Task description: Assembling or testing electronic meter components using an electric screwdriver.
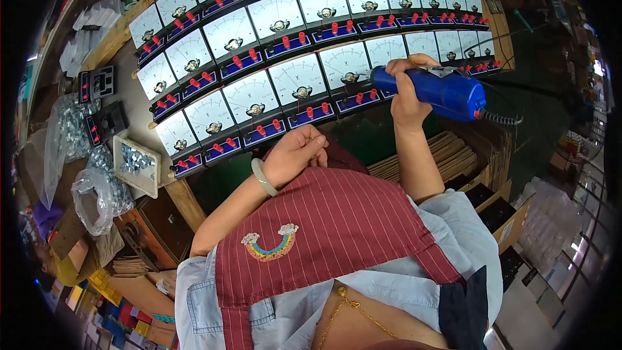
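Within the right hand (407,94), a blue electric screwdriver (440,91), over the meters (298,84)

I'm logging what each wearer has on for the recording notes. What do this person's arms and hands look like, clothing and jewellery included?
Both forearms are bare. The left hand has a pale green bangle at the wrist. The right hand wears no ring or band that shows. Light blue short sleeves end above the elbows, under a dark red pinstriped apron.

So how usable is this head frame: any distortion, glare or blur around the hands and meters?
Head view: strong fisheye, so the meter rows bow and the corners go black; even light, no harsh glare on the white dials; right hand on the blue tool and left hand near the meters' front edge are sharp; the far right rim is bright and soft.
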